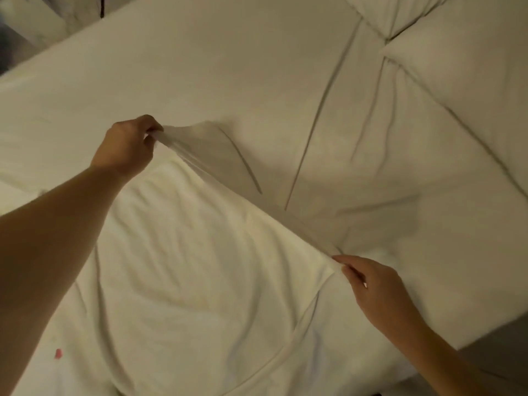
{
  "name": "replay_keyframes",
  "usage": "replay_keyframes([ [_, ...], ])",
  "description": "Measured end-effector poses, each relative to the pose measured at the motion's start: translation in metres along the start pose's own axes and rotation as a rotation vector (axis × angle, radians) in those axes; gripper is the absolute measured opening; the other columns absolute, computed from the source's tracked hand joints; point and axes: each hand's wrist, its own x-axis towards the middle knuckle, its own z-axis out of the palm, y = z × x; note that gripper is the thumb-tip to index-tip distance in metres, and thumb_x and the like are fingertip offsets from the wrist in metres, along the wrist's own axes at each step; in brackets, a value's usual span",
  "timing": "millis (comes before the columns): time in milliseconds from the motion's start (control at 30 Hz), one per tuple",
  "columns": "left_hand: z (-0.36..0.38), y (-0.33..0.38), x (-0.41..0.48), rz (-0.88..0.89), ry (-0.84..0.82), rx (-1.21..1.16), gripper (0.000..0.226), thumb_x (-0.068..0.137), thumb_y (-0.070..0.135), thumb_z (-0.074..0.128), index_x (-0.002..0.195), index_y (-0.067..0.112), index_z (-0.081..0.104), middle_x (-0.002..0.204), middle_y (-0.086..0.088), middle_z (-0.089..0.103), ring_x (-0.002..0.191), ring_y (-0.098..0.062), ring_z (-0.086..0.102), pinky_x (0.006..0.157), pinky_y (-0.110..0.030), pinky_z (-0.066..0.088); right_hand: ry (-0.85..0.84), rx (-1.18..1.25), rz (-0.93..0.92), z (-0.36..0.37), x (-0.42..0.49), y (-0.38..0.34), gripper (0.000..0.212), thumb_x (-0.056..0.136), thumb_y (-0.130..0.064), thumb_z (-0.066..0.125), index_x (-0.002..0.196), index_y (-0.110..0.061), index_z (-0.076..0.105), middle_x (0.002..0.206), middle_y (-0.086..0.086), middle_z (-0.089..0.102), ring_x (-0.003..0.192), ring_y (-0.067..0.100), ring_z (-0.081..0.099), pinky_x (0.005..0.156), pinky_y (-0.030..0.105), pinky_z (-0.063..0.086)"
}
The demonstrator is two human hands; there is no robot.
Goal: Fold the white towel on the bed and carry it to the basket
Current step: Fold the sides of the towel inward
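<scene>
The white towel (pixel 200 267) is spread over the near part of the white bed (pixel 200 67), wrinkled, with its far edge stretched taut in a diagonal line. My left hand (pixel 128 144) pinches the towel's far left corner and lifts it slightly off the bed. At the lower right, my right hand (pixel 380 290) pinches the other end of that same edge, low against the bedding. The basket is not in view.
Two white pillows (pixel 457 61) lie at the upper right of the bed. The bed's right edge drops to a grey floor (pixel 497 347). A small pink mark (pixel 58 353) shows on the fabric at the lower left. Dim furniture (pixel 34 21) stands beyond the upper left corner.
</scene>
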Motion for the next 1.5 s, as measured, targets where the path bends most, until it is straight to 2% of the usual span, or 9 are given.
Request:
replay_keyframes([
  [67,-0.010,-0.012,-0.022,0.024,0.003,0.047,0.025,0.095,0.003,0.060,0.114,0.014,0.072,0.110,-0.013,0.077,0.101,-0.041,0.070,0.089,-0.045,0.057,0.004,-0.020,-0.008,0.012,-0.012,-0.009,0.025,0.098,-0.017,0.060,0.117,-0.025,0.073,0.104,-0.019,0.073,0.094,-0.004,0.066,0.085,0.007,0.048],
  [200,-0.027,-0.040,-0.067,0.032,0.025,0.083,0.023,0.096,0.002,0.063,0.115,0.008,0.075,0.112,-0.018,0.076,0.102,-0.044,0.070,0.090,-0.047,0.057,0.004,0.000,-0.002,0.043,-0.044,-0.036,0.026,0.098,-0.019,0.062,0.119,-0.027,0.073,0.106,-0.016,0.075,0.095,-0.001,0.068,0.086,0.021,0.056],
  [333,-0.044,-0.077,-0.115,0.053,0.016,0.136,0.024,0.102,0.011,0.059,0.118,0.011,0.076,0.114,-0.016,0.075,0.101,-0.045,0.070,0.087,-0.050,0.059,-0.048,0.003,-0.024,0.083,-0.081,-0.068,0.025,0.097,-0.025,0.063,0.118,-0.032,0.073,0.096,-0.016,0.076,0.084,-0.001,0.069,0.079,0.022,0.057],
  [500,-0.063,-0.118,-0.169,0.045,-0.054,0.178,0.027,0.104,0.013,0.056,0.123,0.010,0.075,0.123,-0.015,0.073,0.106,-0.044,0.069,0.090,-0.046,0.055,-0.137,0.026,-0.019,0.139,-0.117,-0.108,0.024,0.096,-0.025,0.064,0.117,-0.031,0.074,0.088,-0.016,0.076,0.075,-0.004,0.068,0.070,0.004,0.049],
  [733,-0.070,-0.169,-0.224,-0.058,-0.029,0.152,0.027,0.103,0.011,0.055,0.121,0.011,0.075,0.126,-0.015,0.073,0.107,-0.044,0.069,0.092,-0.048,0.055,-0.230,0.128,-0.003,0.191,-0.136,-0.149,0.026,0.096,-0.019,0.063,0.116,-0.032,0.075,0.087,-0.019,0.075,0.079,-0.004,0.069,0.075,0.022,0.057],
  [867,-0.069,-0.198,-0.245,-0.094,-0.019,0.154,0.026,0.102,0.010,0.055,0.120,0.012,0.074,0.122,-0.017,0.073,0.103,-0.046,0.069,0.089,-0.050,0.056,-0.318,0.169,-0.033,0.213,-0.142,-0.174,0.025,0.097,-0.020,0.062,0.114,-0.033,0.075,0.085,-0.015,0.076,0.080,0.005,0.071,0.076,0.029,0.059],
  [1033,-0.065,-0.233,-0.259,-0.148,0.015,0.171,0.026,0.102,0.009,0.053,0.119,0.011,0.072,0.119,-0.018,0.073,0.102,-0.046,0.068,0.090,-0.051,0.056,-0.404,0.146,-0.077,0.248,-0.150,-0.201,0.025,0.097,-0.022,0.061,0.114,-0.033,0.074,0.086,-0.018,0.075,0.081,0.001,0.069,0.078,0.025,0.057],
  [1200,-0.055,-0.274,-0.270,-0.157,0.016,0.163,0.028,0.100,0.004,0.051,0.118,0.008,0.072,0.115,-0.019,0.071,0.097,-0.047,0.067,0.085,-0.051,0.055,-0.438,0.122,-0.097,0.294,-0.168,-0.231,0.027,0.098,-0.023,0.058,0.118,-0.031,0.073,0.102,-0.022,0.075,0.096,-0.007,0.066,0.089,0.017,0.052],
  [1500,-0.046,-0.371,-0.291,-0.259,-0.010,0.205,0.037,0.098,-0.003,0.043,0.125,0.006,0.067,0.124,-0.023,0.064,0.103,-0.049,0.062,0.087,-0.054,0.052,-0.511,0.113,-0.005,0.391,-0.205,-0.289,0.029,0.099,-0.024,0.055,0.121,-0.033,0.071,0.096,-0.026,0.073,0.091,-0.009,0.066,0.082,0.006,0.047],
])
